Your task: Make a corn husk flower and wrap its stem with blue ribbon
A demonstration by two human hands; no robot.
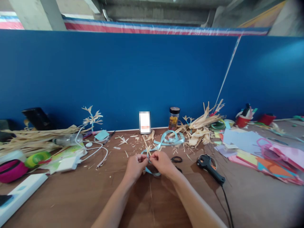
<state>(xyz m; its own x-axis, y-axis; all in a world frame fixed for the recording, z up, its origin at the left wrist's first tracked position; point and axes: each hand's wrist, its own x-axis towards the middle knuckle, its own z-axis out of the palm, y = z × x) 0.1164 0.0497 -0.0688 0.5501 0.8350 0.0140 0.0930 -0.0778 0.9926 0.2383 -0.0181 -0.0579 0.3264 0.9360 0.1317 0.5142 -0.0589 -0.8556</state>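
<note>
My left hand (136, 165) is closed in a pinch at the base of a small dried corn husk flower (148, 148), just above the table. Close against it, my right hand (162, 163) pinches a light blue ribbon (156, 148) at the flower's stem. The ribbon runs back from the fingers into loose curls on the table, and another loop hangs below the hands. My fingertips partly hide where ribbon and stem meet. Beyond the hands lies a second husk flower (123, 140) among husk scraps.
A black hot glue gun (210, 169) lies right of my hands, beside black-handled scissors (176, 159). Behind stand a lidded jar (174, 118) and a husk bundle (201, 125). Coloured paper (247, 141) spreads right; a power strip (22, 196) and white cable (104, 152) lie left.
</note>
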